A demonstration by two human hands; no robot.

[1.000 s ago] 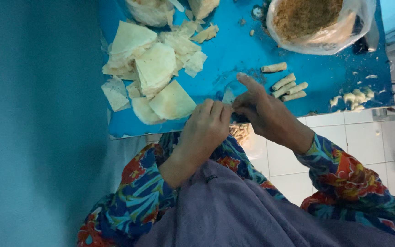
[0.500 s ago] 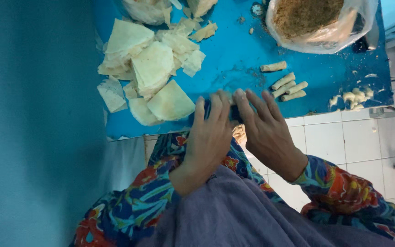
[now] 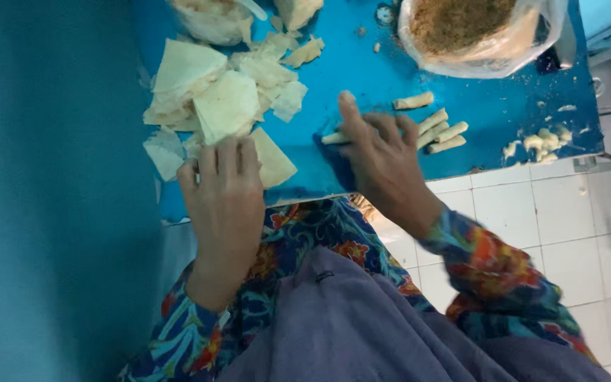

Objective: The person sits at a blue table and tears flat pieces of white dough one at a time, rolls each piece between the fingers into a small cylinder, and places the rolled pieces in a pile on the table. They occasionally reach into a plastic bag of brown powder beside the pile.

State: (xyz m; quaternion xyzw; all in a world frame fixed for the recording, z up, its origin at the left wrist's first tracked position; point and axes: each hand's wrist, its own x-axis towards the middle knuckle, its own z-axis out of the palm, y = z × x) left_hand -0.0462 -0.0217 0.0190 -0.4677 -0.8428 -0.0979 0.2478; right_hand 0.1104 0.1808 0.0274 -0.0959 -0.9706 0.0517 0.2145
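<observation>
Left hand [image 3: 224, 191] flat, fingers spread, resting on triangular wrapper sheet [image 3: 271, 161] at near edge of blue tabletop [image 3: 362, 64]. Right hand [image 3: 383, 159] open, palm down, pressing thin rolled pastry [image 3: 334, 139] against tabletop near same edge. Four finished rolls [image 3: 441, 131] just right of it. Wrapper pile [image 3: 220, 92] toward left edge. Bag of brown filling [image 3: 472, 32] at far right corner.

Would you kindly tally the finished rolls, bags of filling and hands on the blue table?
Rolls: 5, four lying free and one under the right hand
Bag of brown filling: 1
Hands, counting the left hand: 2
Total: 8
</observation>
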